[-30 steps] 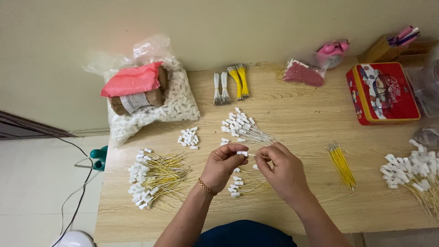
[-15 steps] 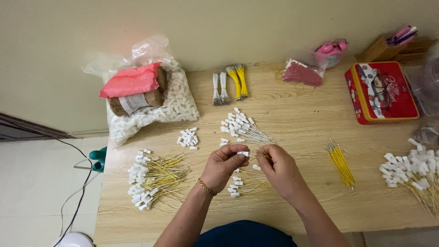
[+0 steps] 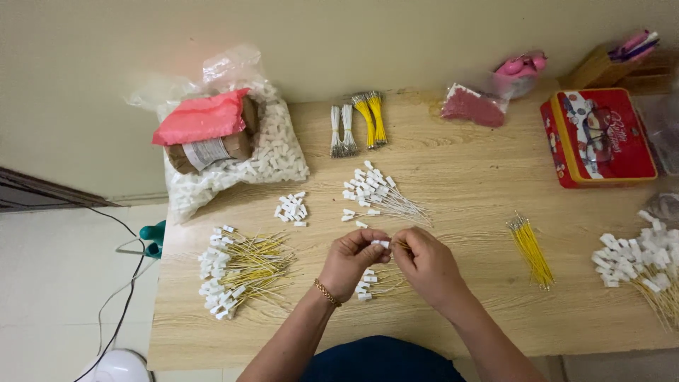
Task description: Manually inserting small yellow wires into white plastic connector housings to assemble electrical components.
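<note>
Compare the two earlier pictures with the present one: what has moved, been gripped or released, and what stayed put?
Little changed. The left hand and right hand stay together, still pinching a small white connector; the right hand edged slightly closer. Nothing was released. The wire piles, bag and red tin stayed put.

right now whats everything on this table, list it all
white connector: one, white, pinched between both hands
yellow wires with white connectors: a heap, left of the hands
white wires with connectors: a heap, above the hands
loose white connectors: small cluster, middle left
bare yellow wires: one bunch, right of the hands
wired connectors: a heap, right edge
wire bundles: two white, two yellow, back middle
bag of white connectors: one, clear, back left
red pouch: one, on the bag
red tin: one, back right
table: one, light wood
left hand: bracelet at wrist
right hand: bare
</note>
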